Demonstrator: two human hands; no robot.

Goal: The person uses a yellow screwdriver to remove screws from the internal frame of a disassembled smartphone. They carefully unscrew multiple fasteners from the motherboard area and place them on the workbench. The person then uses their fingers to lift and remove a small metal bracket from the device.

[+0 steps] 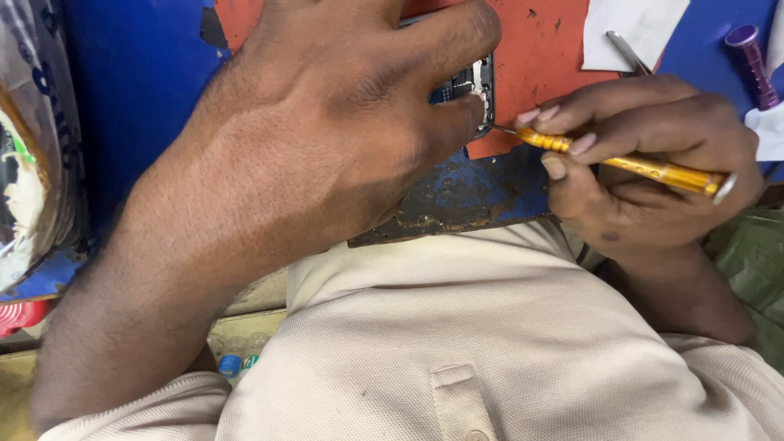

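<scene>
Left hand (pixel 327 122): pressed down over the opened phone (pixel 472 90), grip closed on it.
Right hand (pixel 645 163): fingers clasp the yellow screwdriver (pixel 629 163), tip at the phone's edge.
Phone: on the red mat (pixel 539 49), counter (pixel 139 82).

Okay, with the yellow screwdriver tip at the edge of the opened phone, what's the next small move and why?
Probably turn the yellow screwdriver in place with the right hand, without sliding it. Its thin tip already meets the right edge of the opened phone, and the left hand presses the phone down on the red mat. Whether the tip sits in a screw is hidden.
</scene>
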